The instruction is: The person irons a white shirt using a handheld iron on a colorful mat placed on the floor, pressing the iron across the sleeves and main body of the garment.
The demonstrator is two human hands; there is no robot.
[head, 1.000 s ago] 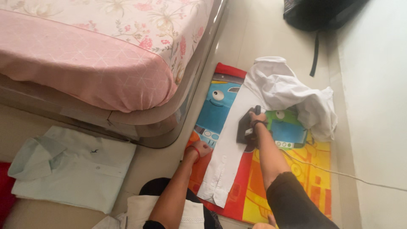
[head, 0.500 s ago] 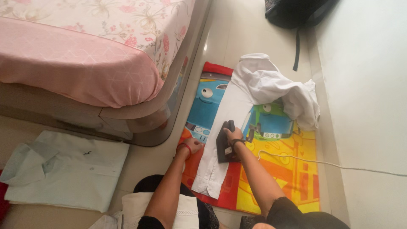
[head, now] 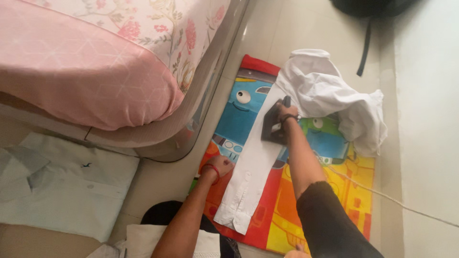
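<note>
A dark iron point(head: 274, 125) sits on the white shirt sleeve point(head: 253, 167) stretched along the colourful cartoon mat point(head: 330, 191), centre of the frame; the pressing stroke looks to be partway along. The right hand point(head: 288, 112) is wrapped closed around the iron's handle. The left hand point(head: 221, 166) is curled, pinning the sleeve's edge at the mat's left side. The next stroke calls for keeping the fabric taut. The shirt's bunched remainder point(head: 334, 95) lies upper right. No containers show.

Tiled floor point(head: 306, 28) carries cartoon mat point(head: 330, 191), folded pale-green shirt point(head: 62, 186), bed point(head: 95, 62); white shirt point(head: 253, 167) on mat.
</note>
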